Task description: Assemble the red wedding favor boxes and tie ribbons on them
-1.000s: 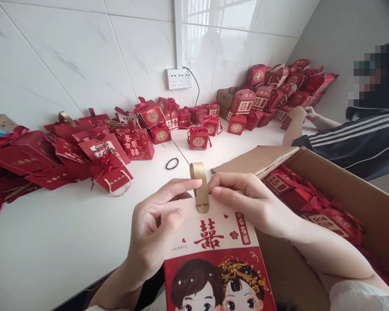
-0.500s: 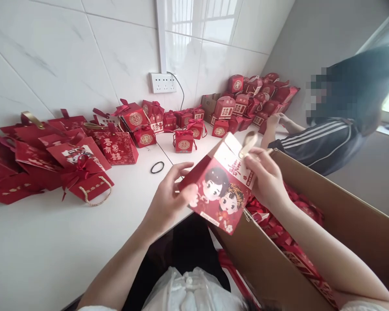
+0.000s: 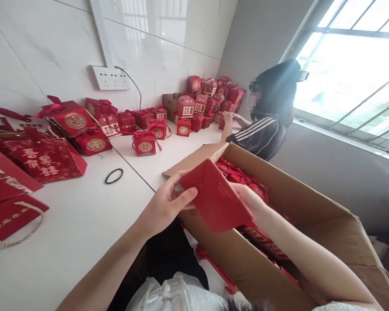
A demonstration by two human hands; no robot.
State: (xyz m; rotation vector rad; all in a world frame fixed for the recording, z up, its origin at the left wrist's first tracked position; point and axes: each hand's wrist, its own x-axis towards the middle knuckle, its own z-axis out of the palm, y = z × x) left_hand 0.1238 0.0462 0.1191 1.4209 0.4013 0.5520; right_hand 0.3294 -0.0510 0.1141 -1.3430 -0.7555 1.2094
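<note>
I hold a red gift box [image 3: 217, 198] between both hands over the near edge of a big cardboard carton [image 3: 314, 233]. Its plain red side faces me. My left hand [image 3: 164, 205] grips the box's left edge, thumb on top. My right hand [image 3: 251, 199] holds the right side from behind, its fingers mostly hidden by the box. The carton is full of flat red boxes [image 3: 243, 175].
Many red gift boxes [image 3: 144, 142] and bags [image 3: 42, 157] crowd the white table [image 3: 84, 216] along the tiled wall. A black hair tie [image 3: 113, 176] lies on the table. Another person [image 3: 266, 125] in a striped top works at the far corner pile [image 3: 207, 101]. A window is at right.
The box has turned so its plain red side faces me instead of the cartoon front, and it has moved toward the carton. My view has swung right.
</note>
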